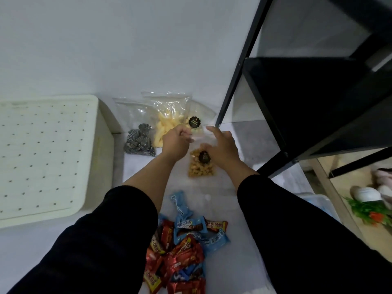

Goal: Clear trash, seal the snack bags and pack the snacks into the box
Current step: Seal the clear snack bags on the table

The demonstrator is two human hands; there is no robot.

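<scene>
Your left hand (177, 141) pinches the top edge of a clear snack bag of brown nuggets (201, 164), and your right hand (222, 148) rests on the same bag with fingers spread, though blur hides the exact grip. Just behind it, a bag of pale yellow chips (169, 119) and a bag of dark swirled cookies (139, 141) lean against the wall. A pile of red and blue wrapped candy bars (182, 247) lies near you on the white desk (229, 251). A white perforated box (42, 153) sits left; a black shelf frame (307, 102) stands right.
</scene>
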